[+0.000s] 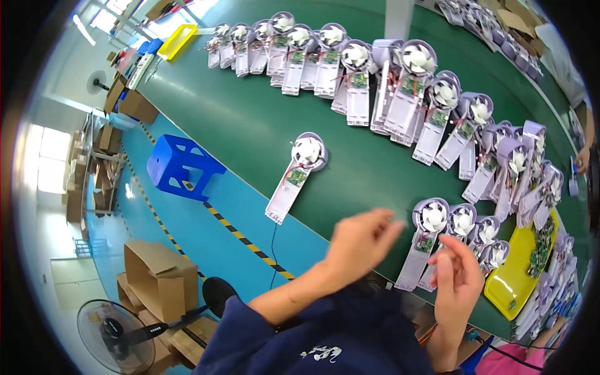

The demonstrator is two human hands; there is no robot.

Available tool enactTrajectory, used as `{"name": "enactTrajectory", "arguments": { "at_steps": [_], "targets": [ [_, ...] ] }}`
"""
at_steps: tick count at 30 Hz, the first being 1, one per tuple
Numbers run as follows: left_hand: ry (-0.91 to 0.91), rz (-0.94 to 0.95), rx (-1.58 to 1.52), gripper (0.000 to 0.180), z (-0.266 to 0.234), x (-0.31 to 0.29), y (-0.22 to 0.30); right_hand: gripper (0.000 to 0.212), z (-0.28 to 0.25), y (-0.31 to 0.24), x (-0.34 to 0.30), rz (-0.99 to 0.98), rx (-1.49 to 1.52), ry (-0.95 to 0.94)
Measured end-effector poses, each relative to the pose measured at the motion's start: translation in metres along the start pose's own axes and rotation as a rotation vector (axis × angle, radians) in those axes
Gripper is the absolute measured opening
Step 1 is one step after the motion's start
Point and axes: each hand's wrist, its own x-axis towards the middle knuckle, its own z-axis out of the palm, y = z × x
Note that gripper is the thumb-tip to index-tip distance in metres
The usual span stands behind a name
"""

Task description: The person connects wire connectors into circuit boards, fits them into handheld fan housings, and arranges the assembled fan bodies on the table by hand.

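Observation:
My left hand (362,245) hovers above the near table edge, fingers loosely curled, thumb apart from them. Nothing shows between them, though the fingertips are slightly blurred. My right hand (458,272) is open, its thumb and bent fingers apart. It is in front of a short row of small fan units and partly hides them. The row's leftmost fan unit (432,215) has a white impeller in a round lilac housing, a green circuit board and a long pale body. Another fan unit (307,151) lies alone to the left, near the table edge.
A long curved row of similar fan units (357,56) lies across the green table (212,119). At right is a yellow tray (506,287) with circuit boards. A blue stool (181,165), a standing fan (115,337) and cartons (159,275) stand left. Another person's hand (582,159) shows far right.

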Motion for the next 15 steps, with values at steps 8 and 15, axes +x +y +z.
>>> {"name": "enactTrajectory", "arguments": {
  "at_steps": [8,15],
  "targets": [
    [0.262,-0.067,0.260,0.056,-0.136,0.018,-0.067,0.031,0.140,-0.006,0.104,-0.364,-0.102,-0.507],
    [0.084,-0.018,0.004,0.050,-0.084,0.025,-0.065,0.015,0.150,0.038,0.133,-0.295,0.142,-0.461]
  ]
}}
